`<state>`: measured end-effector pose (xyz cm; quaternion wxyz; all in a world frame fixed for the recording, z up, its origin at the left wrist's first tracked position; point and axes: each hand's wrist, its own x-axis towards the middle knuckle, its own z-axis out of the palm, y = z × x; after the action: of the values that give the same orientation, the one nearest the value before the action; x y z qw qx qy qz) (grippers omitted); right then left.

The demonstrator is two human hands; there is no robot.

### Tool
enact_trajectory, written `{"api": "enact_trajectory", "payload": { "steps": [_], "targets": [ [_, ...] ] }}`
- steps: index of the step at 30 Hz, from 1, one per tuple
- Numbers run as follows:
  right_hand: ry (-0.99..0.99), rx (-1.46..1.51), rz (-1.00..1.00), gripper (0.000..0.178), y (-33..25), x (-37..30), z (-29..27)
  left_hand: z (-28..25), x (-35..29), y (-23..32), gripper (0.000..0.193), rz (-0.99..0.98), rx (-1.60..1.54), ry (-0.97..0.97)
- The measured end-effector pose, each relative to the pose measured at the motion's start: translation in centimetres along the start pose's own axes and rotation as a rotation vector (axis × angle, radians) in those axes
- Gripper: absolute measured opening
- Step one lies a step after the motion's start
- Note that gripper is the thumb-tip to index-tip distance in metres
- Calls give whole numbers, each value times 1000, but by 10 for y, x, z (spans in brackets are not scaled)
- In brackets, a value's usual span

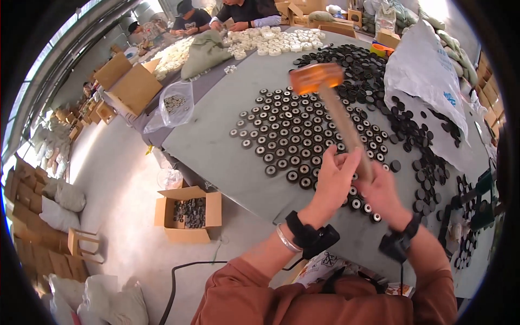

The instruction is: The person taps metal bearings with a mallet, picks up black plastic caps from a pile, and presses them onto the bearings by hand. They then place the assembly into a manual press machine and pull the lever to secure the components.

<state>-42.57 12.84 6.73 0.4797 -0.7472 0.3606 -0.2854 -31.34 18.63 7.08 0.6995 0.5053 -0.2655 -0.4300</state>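
Observation:
My right hand (pixel 382 195) is closed round the wooden handle of a mallet (pixel 317 78), whose translucent orange head is raised over the table. My left hand (pixel 335 179) is beside the handle, its fingers curled together; anything inside them is hidden. Below and beyond both hands, many round black wheels with metal ring centres (pixel 287 130) lie in close rows on the grey tabletop (pixel 206 146). A few of these wheels are partly covered by my hands and the mallet.
Loose black discs (pixel 368 59) are heaped at the far right, beside a white plastic sack (pixel 422 70). White round parts (pixel 271 40) cover the far end, where people sit working. A clear bag (pixel 176 105) rests at the left edge. An open carton (pixel 189 214) of black parts stands on the floor.

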Motion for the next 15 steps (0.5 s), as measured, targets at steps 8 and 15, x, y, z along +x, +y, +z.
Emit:
{"api": "enact_trajectory", "payload": {
  "steps": [8, 15],
  "targets": [
    [-346, -304, -394, 49, -22, -80, 7, -89, 4, 8, 30, 71, 184, 327],
    [-153, -333, -304, 41, -48, -135, -70, -224, 46, 19, 28, 28, 373, 372]
  ]
}}
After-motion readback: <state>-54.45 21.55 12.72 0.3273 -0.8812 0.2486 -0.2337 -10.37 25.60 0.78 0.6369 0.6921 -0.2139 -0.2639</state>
